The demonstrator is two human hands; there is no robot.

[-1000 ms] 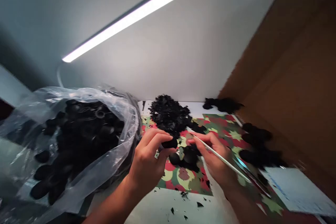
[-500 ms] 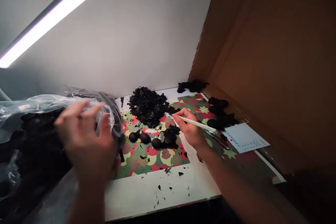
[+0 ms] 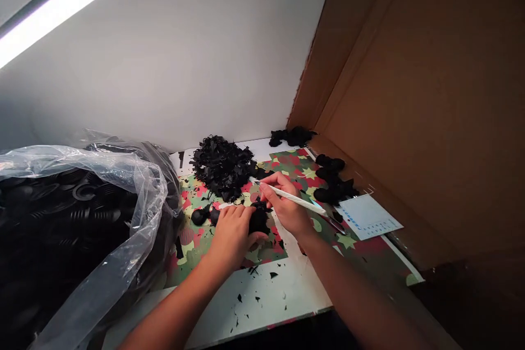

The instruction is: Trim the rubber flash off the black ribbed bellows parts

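Over the row of round black pieces, my left hand (image 3: 234, 229) rests with its fingers curled round one of them; its fingertips partly hide the row. One round black piece (image 3: 199, 216) shows to the left of that hand. My right hand (image 3: 287, 205) grips a white-handled tool (image 3: 299, 200) like a pen, its tip pointing left toward a heap of black shavings (image 3: 223, 167). The camouflage-patterned sheet (image 3: 192, 251) lies under the pieces.
An open clear plastic bag (image 3: 143, 229) full of black parts fills the left. Black clumps (image 3: 330, 178) lie by the cardboard wall (image 3: 410, 93) on the right, near a white card (image 3: 369, 216) and a slim metal tool (image 3: 334, 223). Scraps dot the front edge.
My left hand has moved right, from over the plastic bag down onto the round black pieces. My right hand still holds the tool. The view has shifted slightly.
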